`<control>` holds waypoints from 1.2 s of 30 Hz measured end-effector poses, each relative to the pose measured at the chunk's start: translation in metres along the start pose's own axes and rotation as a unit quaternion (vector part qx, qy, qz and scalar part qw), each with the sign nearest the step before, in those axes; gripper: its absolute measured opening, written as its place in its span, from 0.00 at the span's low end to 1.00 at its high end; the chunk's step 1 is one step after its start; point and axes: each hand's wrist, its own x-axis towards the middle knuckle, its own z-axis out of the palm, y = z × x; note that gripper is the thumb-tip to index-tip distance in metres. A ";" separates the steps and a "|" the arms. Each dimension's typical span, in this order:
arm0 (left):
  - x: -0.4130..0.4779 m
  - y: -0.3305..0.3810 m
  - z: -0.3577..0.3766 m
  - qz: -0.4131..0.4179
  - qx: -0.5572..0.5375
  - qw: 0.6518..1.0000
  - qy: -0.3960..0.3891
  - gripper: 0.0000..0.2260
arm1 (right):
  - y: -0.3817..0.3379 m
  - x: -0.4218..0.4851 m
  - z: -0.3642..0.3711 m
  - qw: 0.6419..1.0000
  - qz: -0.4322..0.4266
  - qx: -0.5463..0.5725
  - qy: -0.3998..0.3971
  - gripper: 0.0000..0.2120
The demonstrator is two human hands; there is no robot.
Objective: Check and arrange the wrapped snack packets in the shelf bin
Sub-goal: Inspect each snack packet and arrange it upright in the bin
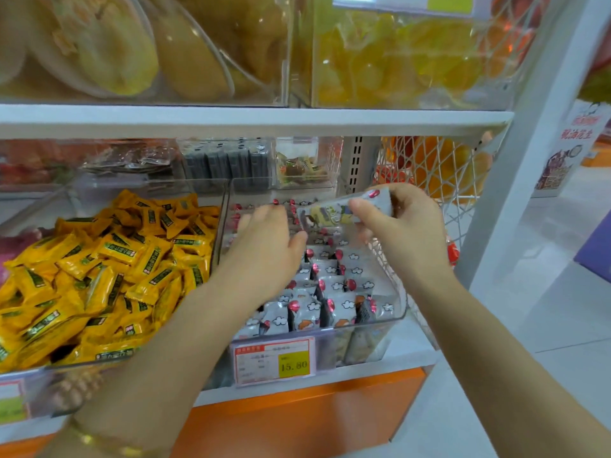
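Low in the middle, a price tag (274, 361) hangs on the clear bin (380, 320); grey packets (330, 285) stand in rows inside; your left hand (264, 239) lies flat, fingers straight, over the back rows, holding nothing; your right hand (406, 233) pinches one packet (340, 211) above them; turn it over, look, then slide it upright into a gap; yellow packets (99, 276) fill the left; a white shelf (231, 122) runs across higher up; pale floor (545, 292) shows right.

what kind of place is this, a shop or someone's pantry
Probably a snack shop or supermarket aisle: a white shelf carries a clear bin of wrapped snack packets, a price tag reading 15.80 is clipped to its front, and yellow packets fill the next bin.
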 end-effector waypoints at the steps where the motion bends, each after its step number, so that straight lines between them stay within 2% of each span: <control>1: 0.012 0.000 0.004 -0.005 0.039 0.999 -0.026 0.18 | 0.001 0.006 0.000 1.000 -0.001 -0.005 0.006 0.09; 5: 0.056 -0.009 0.021 -0.044 0.140 0.982 -0.118 0.29 | 0.010 0.028 0.005 1.000 0.026 -0.005 0.013 0.12; 8: 0.078 -0.017 0.033 -0.068 0.179 0.967 -0.168 0.34 | 0.016 0.042 0.010 0.999 0.040 -0.001 -0.002 0.12; 11: 0.088 -0.025 0.039 -0.077 0.160 0.967 -0.183 0.35 | 0.017 0.054 0.016 0.999 0.045 0.018 -0.024 0.08; 15: 0.093 -0.029 0.038 -0.092 0.159 0.961 -0.208 0.36 | 0.018 0.070 0.027 0.998 0.037 0.041 -0.041 0.13; 22: 0.085 -0.021 0.032 -0.101 0.180 0.952 -0.226 0.37 | 0.012 0.090 0.064 0.996 0.026 0.009 -0.086 0.10; 28: 0.070 -0.019 0.029 -0.107 0.198 0.946 -0.235 0.39 | 0.006 0.104 0.097 0.985 -0.065 -0.083 -0.139 0.19; 33: 0.065 -0.019 0.027 -0.095 0.217 0.941 -0.243 0.40 | 0.011 0.117 0.112 0.953 -0.138 -0.180 -0.200 0.12; 36: 0.064 -0.020 0.027 -0.095 0.210 0.941 -0.248 0.40 | 0.008 0.120 0.122 0.927 -0.194 -0.204 -0.248 0.14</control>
